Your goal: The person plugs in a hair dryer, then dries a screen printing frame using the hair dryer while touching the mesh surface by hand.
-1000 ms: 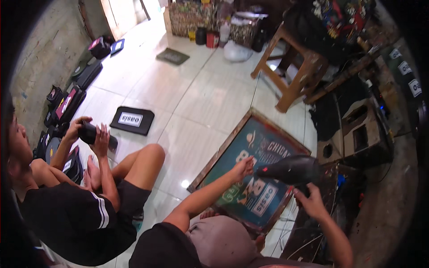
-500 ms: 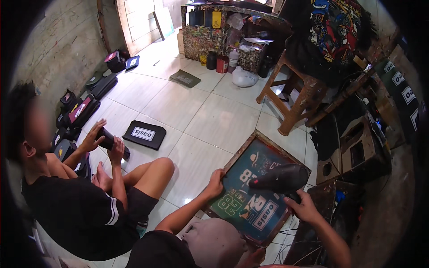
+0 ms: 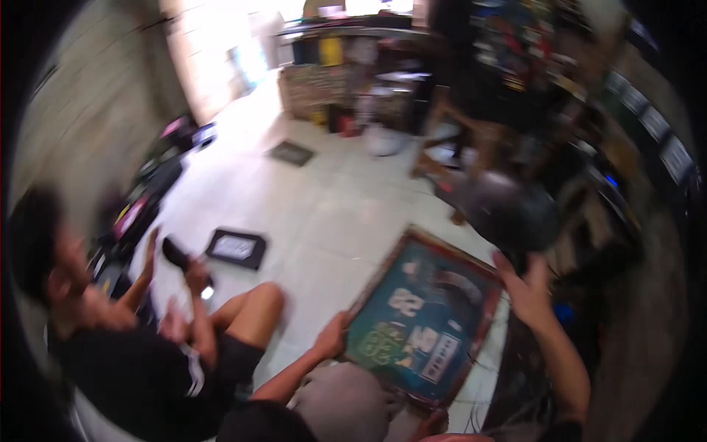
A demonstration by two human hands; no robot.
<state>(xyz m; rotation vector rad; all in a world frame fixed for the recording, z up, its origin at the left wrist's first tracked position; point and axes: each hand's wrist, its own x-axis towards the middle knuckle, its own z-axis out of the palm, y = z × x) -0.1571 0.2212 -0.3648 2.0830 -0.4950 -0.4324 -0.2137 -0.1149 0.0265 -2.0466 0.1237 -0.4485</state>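
Observation:
My left hand [image 3: 335, 337] is closed on the left edge of a screen-printing frame [image 3: 381, 269], which has a wooden rim and a dark green mesh with light lettering. The frame is tilted in front of me. In my right hand [image 3: 529, 289] is a black hair dryer [image 3: 508, 210], held by its handle. The dryer is raised beyond the frame's upper right corner, its nozzle end toward the left. Motion blurs the dryer and the fingers around its handle. A rounded grey fabric thing [image 3: 340, 409] lies between my arms at the lower edge.
A co-worker [image 3: 125, 368] sits on the tiled floor at the left with a dark object [image 3: 177, 254] in one hand. Near them lies a black pouch [image 3: 254, 254] with a white label. Farther back are a stool [image 3: 434, 162], a cluttered bench [image 3: 317, 88] and a row of bags [image 3: 158, 180].
My right hand has lifted the hair dryer off to the upper right, away from over the mesh. My left hand keeps its hold on the frame. The co-worker's hands have moved apart.

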